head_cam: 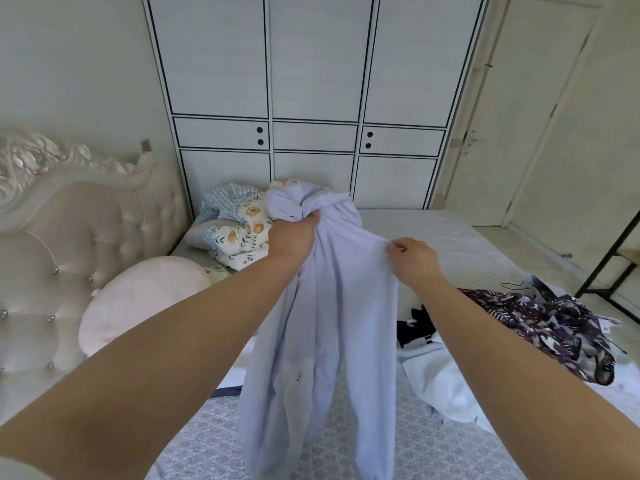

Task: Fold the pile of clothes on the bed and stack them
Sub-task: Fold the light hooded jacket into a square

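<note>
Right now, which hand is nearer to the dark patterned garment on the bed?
Right. The right hand pinches the lilac garment up and left of the dark patterned garment. The left hand grips the bunched lilac cloth farther left.

Soft, even daylight fills the room, perhaps from the right, leaving only faint shadows on the bed (450, 237). No harsh glare shows. The wide lens bows the wardrobe (311, 81) and door (554, 116) lines near the edges. Detail is slightly soft throughout, muted and cool-toned.
</note>
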